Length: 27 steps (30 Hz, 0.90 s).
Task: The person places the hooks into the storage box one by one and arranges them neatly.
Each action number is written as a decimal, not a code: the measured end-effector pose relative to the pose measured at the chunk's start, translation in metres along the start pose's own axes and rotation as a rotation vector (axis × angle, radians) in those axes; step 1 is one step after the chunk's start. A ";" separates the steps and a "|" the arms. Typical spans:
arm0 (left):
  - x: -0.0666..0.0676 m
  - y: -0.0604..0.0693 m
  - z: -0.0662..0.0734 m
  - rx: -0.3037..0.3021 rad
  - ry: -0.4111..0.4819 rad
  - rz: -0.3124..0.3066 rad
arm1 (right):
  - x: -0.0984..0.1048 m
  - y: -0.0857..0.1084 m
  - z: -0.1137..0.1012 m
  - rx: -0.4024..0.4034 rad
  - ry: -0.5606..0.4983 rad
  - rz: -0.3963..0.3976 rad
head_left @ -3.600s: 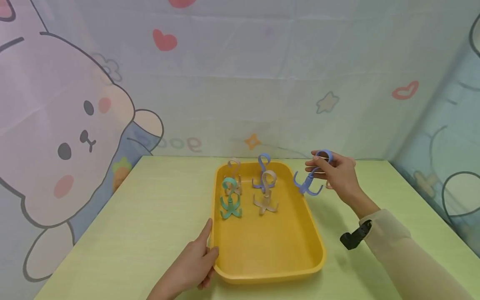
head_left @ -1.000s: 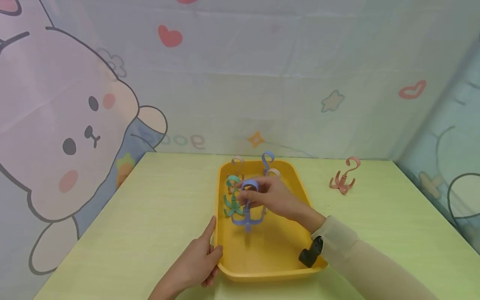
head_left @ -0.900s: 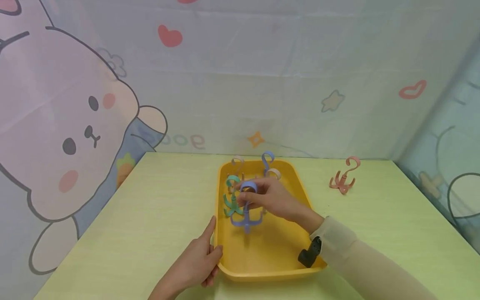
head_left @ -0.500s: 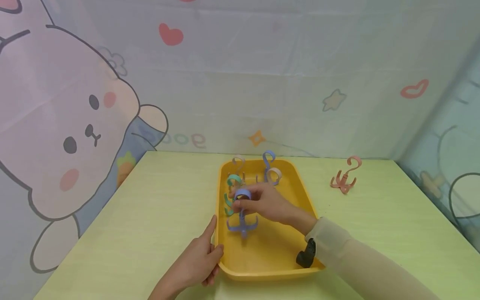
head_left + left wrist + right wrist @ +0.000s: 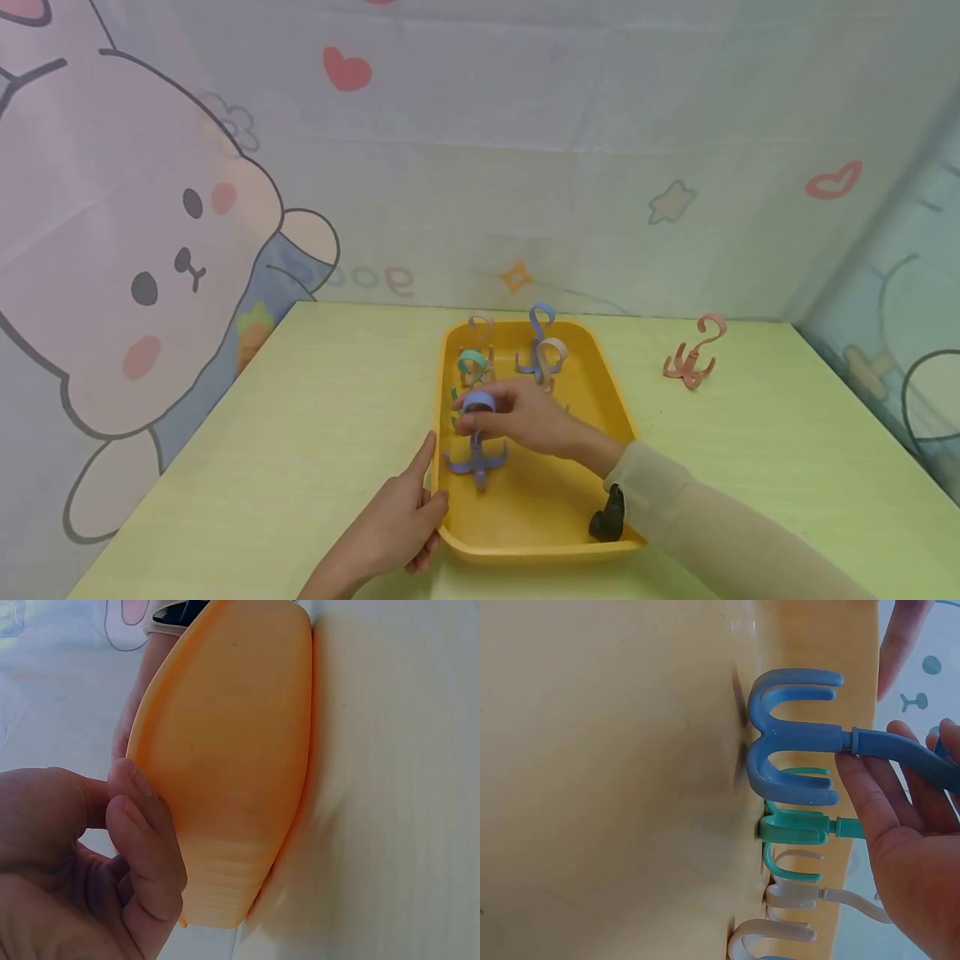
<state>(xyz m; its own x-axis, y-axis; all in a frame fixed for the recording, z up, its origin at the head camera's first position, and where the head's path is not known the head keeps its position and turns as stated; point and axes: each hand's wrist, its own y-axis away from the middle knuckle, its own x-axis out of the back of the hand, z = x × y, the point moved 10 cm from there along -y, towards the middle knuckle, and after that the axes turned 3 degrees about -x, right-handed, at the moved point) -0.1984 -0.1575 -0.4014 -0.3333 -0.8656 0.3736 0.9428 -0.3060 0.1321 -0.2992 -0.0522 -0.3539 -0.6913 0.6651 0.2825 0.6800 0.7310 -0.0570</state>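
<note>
My right hand point(image 5: 528, 417) pinches the curved neck of a blue four-pronged hook point(image 5: 477, 457) by its tray's left side. In the right wrist view the blue hook point(image 5: 799, 736) points its prongs at the tray floor; contact is unclear. My left hand point(image 5: 390, 523) grips the left rim of the yellow tray point(image 5: 540, 508) between thumb and fingers. Just behind the held hook stands a green hook point(image 5: 472, 360), partly hidden by my right hand. Farther back are a second blue hook point(image 5: 537, 360), a beige hook point(image 5: 552, 346) and a pale pinkish hook point(image 5: 481, 320).
A coral-pink hook point(image 5: 688, 367) stands on the pale green table point(image 5: 360, 375), right of the tray. Behind the table hangs a printed cloth point(image 5: 480, 167). A black wrist camera point(image 5: 608, 517) hangs over the tray's near right corner.
My right hand has carried the blue hook from beyond the tray's right edge to its left side, lately lowering it toward me. The left hand keeps its hold on the rim.
</note>
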 end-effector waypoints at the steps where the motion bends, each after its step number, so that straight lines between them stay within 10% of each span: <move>1: 0.000 0.000 0.000 0.001 0.000 -0.001 | 0.000 0.000 0.000 -0.002 0.004 0.000; 27: 0.001 0.000 0.000 0.004 -0.019 0.010 | 0.022 0.007 -0.024 0.030 0.117 0.031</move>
<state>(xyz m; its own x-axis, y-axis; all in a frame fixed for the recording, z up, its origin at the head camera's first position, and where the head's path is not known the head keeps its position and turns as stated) -0.1987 -0.1580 -0.4009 -0.3235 -0.8611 0.3921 0.9462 -0.2954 0.1318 -0.3039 -0.0360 -0.3250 -0.6355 0.6661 0.3903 0.6918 0.7158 -0.0952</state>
